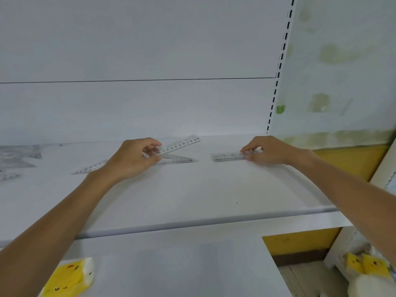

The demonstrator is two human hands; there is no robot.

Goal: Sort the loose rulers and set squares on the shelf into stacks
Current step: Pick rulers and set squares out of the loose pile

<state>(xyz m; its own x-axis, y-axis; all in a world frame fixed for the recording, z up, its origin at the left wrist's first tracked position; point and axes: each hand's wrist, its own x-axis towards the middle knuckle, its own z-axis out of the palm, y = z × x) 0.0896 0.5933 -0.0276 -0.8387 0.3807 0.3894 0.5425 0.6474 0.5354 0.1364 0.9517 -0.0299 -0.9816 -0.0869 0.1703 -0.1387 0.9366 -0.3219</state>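
Left hand pinches one end of a clear ruler between thumb and fingers, its far end tilted up off the white shelf and pointing back to the right. Just beneath it a clear set square lies flat, and another transparent ruler pokes out from behind the left wrist. Right hand curls its fingertips over the right end of a small stack of rulers resting flat on the shelf, well apart from the left hand's ruler. More clear pieces lie at the shelf's far left. Yellow packets sit on the lower shelf.
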